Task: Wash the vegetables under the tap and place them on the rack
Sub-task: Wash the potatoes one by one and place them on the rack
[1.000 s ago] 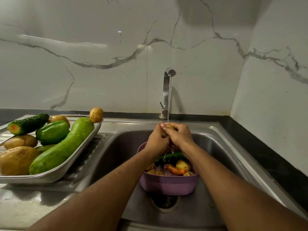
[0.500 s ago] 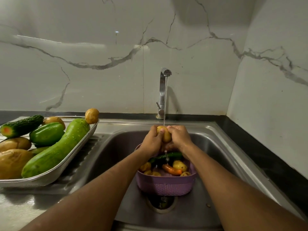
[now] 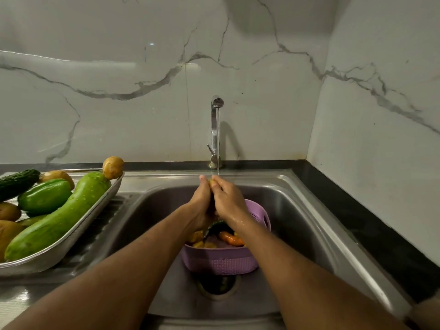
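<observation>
Two bare forearms enter from the lower edge, no sleeves visible up to the frame border. Left hand [image 3: 201,201] and right hand [image 3: 227,198]: no rings, watch, bracelets or gloves seen. Water droplets glisten on the right wrist and the back of the right hand. Fingernails short, unpainted where visible.

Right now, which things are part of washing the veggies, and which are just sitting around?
Part of the job:
small yellow potato, held between left hand and right hand
chrome tap, running
purple plastic basket of vegetables
metal rack tray with long green squash
steel sink

Just there:
marble wall
black counter edge
</observation>
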Demonstrator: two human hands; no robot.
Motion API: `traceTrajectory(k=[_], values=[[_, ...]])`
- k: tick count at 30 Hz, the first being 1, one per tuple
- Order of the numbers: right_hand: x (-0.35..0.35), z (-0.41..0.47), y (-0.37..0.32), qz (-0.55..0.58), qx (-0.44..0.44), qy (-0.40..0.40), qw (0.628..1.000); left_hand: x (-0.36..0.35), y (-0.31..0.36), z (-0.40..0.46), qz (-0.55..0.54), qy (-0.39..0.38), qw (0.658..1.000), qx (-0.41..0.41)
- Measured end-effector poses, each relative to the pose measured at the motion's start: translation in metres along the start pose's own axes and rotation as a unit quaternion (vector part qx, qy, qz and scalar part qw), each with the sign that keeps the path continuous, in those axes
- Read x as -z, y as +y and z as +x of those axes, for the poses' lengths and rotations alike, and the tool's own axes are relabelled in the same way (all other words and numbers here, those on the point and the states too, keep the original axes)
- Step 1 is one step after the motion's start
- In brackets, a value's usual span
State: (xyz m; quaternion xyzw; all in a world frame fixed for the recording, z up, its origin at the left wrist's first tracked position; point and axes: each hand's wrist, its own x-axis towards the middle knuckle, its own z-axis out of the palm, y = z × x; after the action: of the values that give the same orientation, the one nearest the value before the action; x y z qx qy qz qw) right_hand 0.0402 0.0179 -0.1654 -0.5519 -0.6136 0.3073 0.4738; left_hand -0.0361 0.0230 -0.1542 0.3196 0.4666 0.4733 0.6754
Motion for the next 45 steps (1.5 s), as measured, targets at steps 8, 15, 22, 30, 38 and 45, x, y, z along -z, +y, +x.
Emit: traceTrajectory(k=[8,15,22,30,38,45], values=[[-0.008,0.001,-0.006,0.068,-0.026,0.035,0.997,0.007,0.002,0.012,0.200,0.031,0.960,-0.191],[0.010,0.024,-0.013,0.246,-0.147,0.018,0.958,0.007,-0.014,0.004,0.267,-0.053,0.912,-0.306],[-0.002,0.026,-0.009,0.234,-0.160,-0.041,0.958,-0.004,-0.009,0.011,0.101,0.038,0.982,-0.153],[-0.014,0.012,-0.009,0.064,-0.042,-0.001,0.997,0.009,0.009,-0.005,0.071,0.030,0.993,-0.087],[0.016,0.027,-0.005,0.334,-0.286,0.033,0.897,0.002,-0.011,0.004,0.202,-0.028,0.968,-0.149],[-0.002,0.027,-0.002,0.252,-0.223,-0.002,0.942,0.002,-0.002,0.008,-0.051,-0.007,0.990,-0.128]])
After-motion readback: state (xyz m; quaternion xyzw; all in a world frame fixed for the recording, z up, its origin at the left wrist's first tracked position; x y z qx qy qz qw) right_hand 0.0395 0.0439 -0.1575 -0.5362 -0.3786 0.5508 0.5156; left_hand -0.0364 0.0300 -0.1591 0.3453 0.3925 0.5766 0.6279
